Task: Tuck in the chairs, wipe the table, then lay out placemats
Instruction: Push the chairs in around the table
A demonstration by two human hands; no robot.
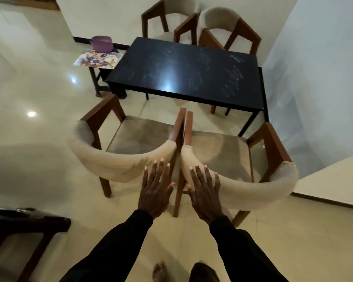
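Observation:
Two beige cushioned chairs with brown wooden frames stand side by side before a black table whose top shows pale smears. My left hand lies flat with straight fingers against the curved back of the left chair. My right hand lies flat against the back of the right chair. Both chairs stand apart from the table's near edge. Two more chairs of the same kind, the far left chair and the far right chair, stand beyond the table. Floral placemats lie on a small side table.
A purple pouch sits on the side table left of the black table. A dark wooden piece of furniture stands at the lower left. White walls close in on the right. Glossy cream floor tiles spread to the left.

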